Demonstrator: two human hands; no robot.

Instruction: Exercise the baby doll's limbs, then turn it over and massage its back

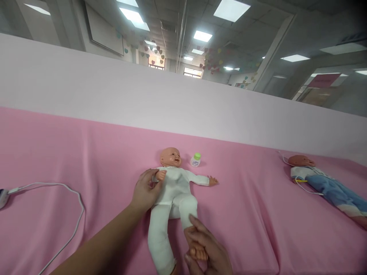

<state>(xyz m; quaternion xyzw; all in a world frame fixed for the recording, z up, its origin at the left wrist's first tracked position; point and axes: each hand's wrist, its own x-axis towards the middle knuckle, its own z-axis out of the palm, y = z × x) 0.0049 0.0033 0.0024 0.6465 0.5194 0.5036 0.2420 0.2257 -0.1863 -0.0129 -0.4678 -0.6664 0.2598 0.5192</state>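
A baby doll (173, 191) in a white suit lies face up mid-worktop (243, 214), on the pink cover, head toward 12 o'clock. The left hand (146, 193) is closed around the doll's arm at its wrist. The right hand (205, 248), at 6 o'clock near the bottom edge, grips the doll's bare foot. A small green-capped bottle (195, 159) stands just beside the head at 1 o'clock. A second doll (323, 183) lies well apart at 3 o'clock. A white cable (69, 217) loops at 9 o'clock; open pink cloth lies between.
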